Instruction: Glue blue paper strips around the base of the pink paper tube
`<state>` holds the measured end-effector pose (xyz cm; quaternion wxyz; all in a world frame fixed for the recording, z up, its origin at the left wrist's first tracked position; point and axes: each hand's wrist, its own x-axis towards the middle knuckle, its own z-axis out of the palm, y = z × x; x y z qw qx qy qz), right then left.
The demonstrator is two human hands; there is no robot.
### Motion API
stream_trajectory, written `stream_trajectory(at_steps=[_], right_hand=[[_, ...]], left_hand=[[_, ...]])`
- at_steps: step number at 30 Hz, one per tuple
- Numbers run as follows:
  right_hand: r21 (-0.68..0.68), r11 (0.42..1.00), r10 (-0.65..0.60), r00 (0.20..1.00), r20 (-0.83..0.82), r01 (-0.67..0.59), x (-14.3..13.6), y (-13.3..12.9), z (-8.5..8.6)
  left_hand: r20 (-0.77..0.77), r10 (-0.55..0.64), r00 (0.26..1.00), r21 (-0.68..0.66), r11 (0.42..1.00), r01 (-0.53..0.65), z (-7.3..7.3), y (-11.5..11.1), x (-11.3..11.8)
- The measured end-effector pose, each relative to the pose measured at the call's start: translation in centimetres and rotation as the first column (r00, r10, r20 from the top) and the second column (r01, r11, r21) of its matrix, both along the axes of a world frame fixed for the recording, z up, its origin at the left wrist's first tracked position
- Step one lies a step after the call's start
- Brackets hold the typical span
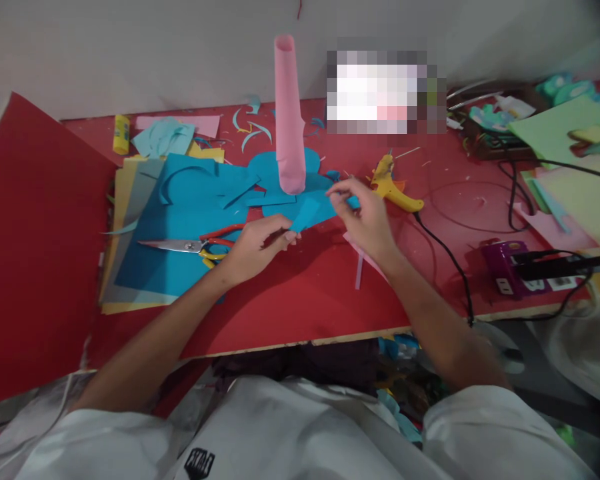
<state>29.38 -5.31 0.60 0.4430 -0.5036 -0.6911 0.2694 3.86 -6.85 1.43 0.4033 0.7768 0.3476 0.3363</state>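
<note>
My left hand (263, 248) is closed in a pinch on a small piece of blue paper (307, 212) that stands up from its fingertips. To its right, my right hand (366, 217) has thumb and fingertips drawn together; whatever lies between them is too small to make out. Just beyond both hands, a tall pink paper tube (289, 120) stands upright on a blue paper cutout with rounded lobes (265, 163). Scissors with red and yellow handles (187, 247) lie beside my left hand, on blue sheets (155, 267).
A yellow glue gun (397, 192) lies right of my right hand, its black cable running over the table edge. Beyond are a purple box (513, 270), pastel papers (560, 173) and a glue stick (122, 135). A red board (40, 253) rises at left. Paper scraps litter the red table (290, 300).
</note>
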Motion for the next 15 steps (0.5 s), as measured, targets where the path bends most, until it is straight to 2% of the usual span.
stream_trajectory(at_steps=[2,4,7,8,11,15], right_hand=[[0.108,0.979,-0.192,0.967,0.169,0.175,2.3,0.7,0.2],[0.199,0.936,-0.342,0.882,0.323,0.29,5.0,1.4,0.1],[0.179,0.888,-0.456,0.75,0.479,0.425,8.9,1.9,-0.3],[0.159,0.879,-0.461,0.718,0.521,0.449,9.9,1.8,-0.4],[0.049,0.899,-0.37,0.695,0.616,0.435,11.3,1.3,-1.0],[-0.008,0.917,-0.273,0.641,0.717,0.4,10.7,0.9,-1.4]], left_hand=[[-0.008,0.02,1.0,0.008,1.0,-0.02,0.2,0.1,-0.2],[-0.012,0.038,0.999,0.022,0.999,-0.038,0.3,0.3,-0.4],[-0.003,0.047,0.999,0.004,0.999,-0.047,0.4,0.6,-0.6],[-0.001,0.045,0.999,-0.01,0.999,-0.045,0.3,0.7,-0.7],[0.015,0.031,0.999,-0.043,0.999,-0.031,0.2,0.8,-0.8],[0.063,0.006,0.998,-0.114,0.993,0.001,0.2,0.9,-0.9]])
